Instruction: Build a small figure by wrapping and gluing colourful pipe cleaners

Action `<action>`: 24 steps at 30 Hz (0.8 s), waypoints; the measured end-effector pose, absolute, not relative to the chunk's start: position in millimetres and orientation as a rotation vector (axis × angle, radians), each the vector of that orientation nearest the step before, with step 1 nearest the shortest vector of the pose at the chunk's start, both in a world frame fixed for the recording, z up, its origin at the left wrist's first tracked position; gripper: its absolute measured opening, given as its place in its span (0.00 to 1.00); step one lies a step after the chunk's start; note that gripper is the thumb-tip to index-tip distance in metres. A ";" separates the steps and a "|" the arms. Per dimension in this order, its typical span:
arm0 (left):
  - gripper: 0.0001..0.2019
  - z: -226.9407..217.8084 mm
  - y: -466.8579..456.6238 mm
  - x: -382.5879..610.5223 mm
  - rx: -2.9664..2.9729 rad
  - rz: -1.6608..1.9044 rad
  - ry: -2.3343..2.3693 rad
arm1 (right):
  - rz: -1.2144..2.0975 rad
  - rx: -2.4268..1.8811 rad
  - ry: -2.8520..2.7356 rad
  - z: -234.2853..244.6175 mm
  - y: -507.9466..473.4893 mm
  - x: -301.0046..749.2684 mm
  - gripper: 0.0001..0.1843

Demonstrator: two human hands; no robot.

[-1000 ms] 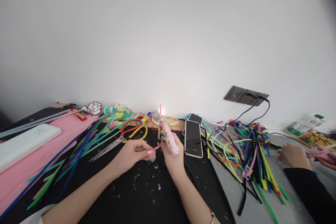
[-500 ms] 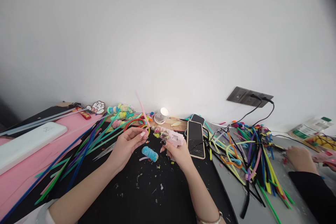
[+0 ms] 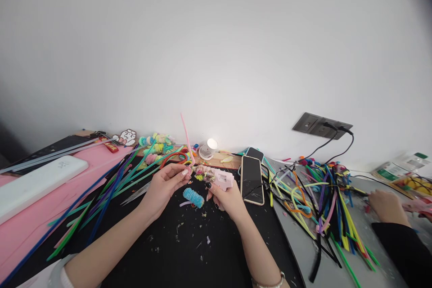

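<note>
Between the fingertips of my left hand (image 3: pixel 168 185) is a pink pipe cleaner (image 3: pixel 186 135); its long end stands up toward the wall and its lower part is bunched at the fingers. My right hand (image 3: pixel 225 197) grips a pale pink glue gun (image 3: pixel 223 179), whose front end is covered with colourful fuzz. The gun's tip points left and is close to the pink piece; I cannot tell if they touch. Below and between both hands, a blue coiled pipe cleaner piece (image 3: pixel 193 198) lies on the black mat (image 3: pixel 182 252).
Loose pipe cleaners (image 3: pixel 111 198) spread at left beside a long white case (image 3: pixel 43 184). Behind are a paper cup (image 3: pixel 211 146) and several coiled pieces (image 3: pixel 157 141). Two phones (image 3: pixel 252 180), cords and a pipe-cleaner heap (image 3: pixel 332 207) lie right. A co-worker's hand (image 3: pixel 387 207) is far right.
My right hand has brought the glue gun slightly left, closer to the pink pipe cleaner. The upright end of the pipe cleaner has swung a little right.
</note>
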State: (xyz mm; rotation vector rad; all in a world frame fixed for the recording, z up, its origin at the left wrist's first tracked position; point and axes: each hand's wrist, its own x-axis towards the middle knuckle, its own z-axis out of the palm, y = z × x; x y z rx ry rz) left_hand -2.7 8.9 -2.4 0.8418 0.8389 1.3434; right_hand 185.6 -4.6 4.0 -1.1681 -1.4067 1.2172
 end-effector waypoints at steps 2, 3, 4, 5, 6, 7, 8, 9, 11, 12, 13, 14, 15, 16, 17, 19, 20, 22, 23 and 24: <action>0.11 -2.5 8.8 -2.9 0.845 1.342 0.838 | 1.213 -1.177 -1.403 3.4 -4.6 185.6 0.11; 0.11 -2.6 8.8 -3.1 0.846 1.342 0.838 | 1.217 -1.180 -1.401 2.9 -4.4 185.7 0.10; 0.11 -2.6 8.8 -3.4 0.847 1.343 0.836 | 1.222 -1.181 -1.401 2.4 -4.2 185.9 0.10; 0.11 -2.5 8.8 -3.6 0.847 1.344 0.837 | 1.226 -1.181 -1.403 1.9 -3.9 186.0 0.10; 0.11 -2.4 8.7 -3.8 0.845 1.346 0.838 | 1.229 -1.178 -1.406 1.4 -3.6 186.1 0.09; 0.11 -2.2 8.7 -3.9 0.843 1.346 0.840 | 1.229 -1.175 -1.410 1.0 -3.3 186.3 0.09; 0.11 -2.1 8.6 -4.1 0.842 1.345 0.843 | 1.228 -1.172 -1.413 0.7 -3.1 186.4 0.09; 0.11 -2.0 8.5 -4.2 0.842 1.344 0.844 | 1.227 -1.169 -1.415 0.6 -2.9 186.5 0.09; 0.11 -2.2 8.4 -4.1 0.845 1.344 0.840 | 1.227 -1.168 -1.417 0.5 -2.9 186.7 0.10; 0.11 -2.4 8.5 -4.0 0.847 1.344 0.837 | 1.227 -1.169 -1.418 0.6 -3.0 186.8 0.10; 0.11 -2.6 8.7 -3.9 0.849 1.346 0.834 | 1.227 -1.170 -1.421 0.8 -3.1 186.8 0.10; 0.11 -2.8 8.9 -3.7 0.851 1.346 0.835 | 1.226 -1.170 -1.423 1.1 -3.3 186.7 0.10; 0.11 -3.0 9.2 -3.6 0.853 1.346 0.834 | 1.227 -1.171 -1.425 1.3 -3.6 186.6 0.10; 0.11 -3.1 9.3 -3.5 0.854 1.348 0.833 | 1.228 -1.172 -1.427 1.6 -3.8 186.5 0.10; 0.11 -3.1 9.4 -3.5 0.854 1.345 0.836 | 1.229 -1.172 -1.427 1.8 -4.0 186.3 0.10; 0.10 -2.7 9.0 -3.9 0.854 1.348 0.846 | 1.231 -1.178 -1.428 2.0 -4.4 185.9 0.10; 0.10 -2.4 8.6 -4.1 0.858 1.353 0.852 | 1.229 -1.183 -1.427 1.9 -4.6 185.8 0.10; 0.11 -1.7 7.8 -4.7 0.869 1.352 0.863 | 1.223 -1.194 -1.425 1.8 -4.8 185.8 0.09; 0.11 -1.3 7.5 -5.0 0.874 1.353 0.873 | 1.220 -1.201 -1.425 1.7 -4.9 185.8 0.09; 0.11 -1.1 7.3 -5.1 0.878 1.353 0.886 | 1.218 -1.206 -1.424 1.7 -4.9 185.9 0.09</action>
